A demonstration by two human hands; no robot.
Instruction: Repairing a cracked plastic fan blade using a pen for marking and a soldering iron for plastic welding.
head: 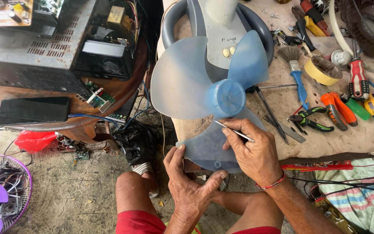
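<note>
A translucent blue fan blade (195, 82) dominates the middle of the scene, lying over a grey fan base (221, 26) on the cloth-covered bench (360, 134), its hub (227, 98) pointing up so the person can get at it. The left hand (189, 186) steadies the nearest blade from below, thumb and fingers pinched on its edge. The right hand (256, 154) rests on the same blade, fingers closed around a thin metal pick (234, 131) whose tip lies just short of the hub.

To the left sits an opened metal chassis (35, 47) with a black phone (32, 110) near it. On the right, a blue-handled brush (297, 73), a roll of yellow tape (322, 70), green-handled pliers (310, 119) and orange tools (337, 107) crowd the bench, all clear of the hands.
</note>
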